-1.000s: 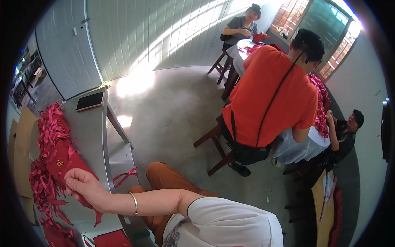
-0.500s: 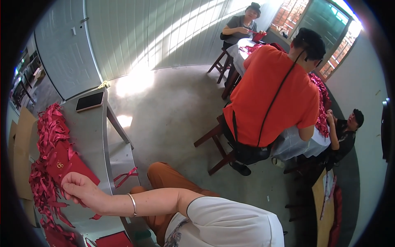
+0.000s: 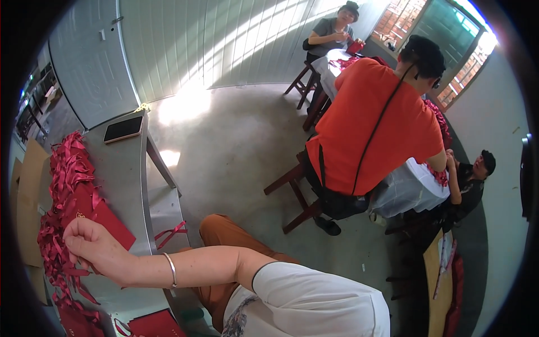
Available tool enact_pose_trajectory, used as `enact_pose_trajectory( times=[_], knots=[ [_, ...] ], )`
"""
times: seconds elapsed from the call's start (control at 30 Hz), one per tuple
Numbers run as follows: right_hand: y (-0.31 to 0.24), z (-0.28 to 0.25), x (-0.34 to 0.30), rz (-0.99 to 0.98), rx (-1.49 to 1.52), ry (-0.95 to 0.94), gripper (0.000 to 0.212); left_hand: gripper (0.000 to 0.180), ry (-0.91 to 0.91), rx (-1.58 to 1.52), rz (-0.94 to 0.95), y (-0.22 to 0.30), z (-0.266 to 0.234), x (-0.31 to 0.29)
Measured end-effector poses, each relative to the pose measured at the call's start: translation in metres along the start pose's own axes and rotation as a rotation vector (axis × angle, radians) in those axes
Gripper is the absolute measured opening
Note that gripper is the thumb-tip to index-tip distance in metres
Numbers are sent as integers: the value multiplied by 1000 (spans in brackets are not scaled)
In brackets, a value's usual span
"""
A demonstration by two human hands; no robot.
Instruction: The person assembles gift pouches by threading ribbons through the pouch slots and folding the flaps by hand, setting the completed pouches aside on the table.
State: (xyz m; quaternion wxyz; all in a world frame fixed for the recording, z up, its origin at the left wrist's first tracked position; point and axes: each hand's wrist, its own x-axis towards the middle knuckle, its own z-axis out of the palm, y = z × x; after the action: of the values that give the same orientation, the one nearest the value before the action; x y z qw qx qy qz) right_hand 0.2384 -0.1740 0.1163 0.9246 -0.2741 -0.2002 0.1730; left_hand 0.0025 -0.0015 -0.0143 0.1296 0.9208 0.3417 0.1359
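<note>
1. GRIP STATE: The bare right hand (image 3: 92, 244) is showing curled fingers above the pile; the fingertips are facing away from view, so whether they are pinching anything cannot be told. The left hand is not appearing.

2. LOCATION: The flat, dark red, cloth-like rectangular pouch (image 3: 115, 224) is lying on the grey, long, metal-looking table (image 3: 123, 171), partly beneath the right hand. One corner is pointing toward the near edge.

3. RISK, SNAGGING: Glossy red, narrow, satin-like ribbons (image 3: 73, 157) are lying in a loose, crossing heap beside and under the fingers. Lifting one piece could be dragging its neighbours along, the cause being interlaced ends.

4. RISK, SLIDING: The pouch is sitting just inside the table edge. A sideways pull on a caught ribbon could be tipping it off.

5. RISK, MISCOUNTING: Pouches are overlapping in the pile. A grip by feel could be taking two together, since their edges are hiding one another.

6. APPEARANCE, FACE: The pouch is showing a smooth, even, deep red surface with straight sides. A small gold-coloured emblem (image 3: 80, 215) is showing beside the hand, partly covered.

7. APPEARANCE, COMPARISON: A second flat, dark red pouch (image 3: 154, 326) is lying nearer the lower edge of view, with a ribbon loop beside it. Its lower part is falling outside the picture.
</note>
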Motion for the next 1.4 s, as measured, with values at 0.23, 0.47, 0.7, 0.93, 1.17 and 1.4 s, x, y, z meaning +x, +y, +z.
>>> enact_pose_trajectory(
  times=[0.23,0.47,0.7,0.93,1.17,1.4],
  knots=[
    [-2,19,11,-56,100,-48,11,45,-39,-95,15,2,3,2],
    [-2,41,15,-191,155,-189,7,43,-124,-290,22,9,0,8],
    [16,39,1,-120,75,-222,7,38,-211,-547,58,8,4,7],
    [32,41,-33,-6,-53,-264,5,33,-189,-776,-16,-92,28,25],
    [84,-23,-83,-134,-1123,-493,10,13,-175,-925,-19,26,-14,32],
    [117,-27,-98,61,-1136,-479,10,18,-119,-804,-78,16,-26,22]
  ],
)
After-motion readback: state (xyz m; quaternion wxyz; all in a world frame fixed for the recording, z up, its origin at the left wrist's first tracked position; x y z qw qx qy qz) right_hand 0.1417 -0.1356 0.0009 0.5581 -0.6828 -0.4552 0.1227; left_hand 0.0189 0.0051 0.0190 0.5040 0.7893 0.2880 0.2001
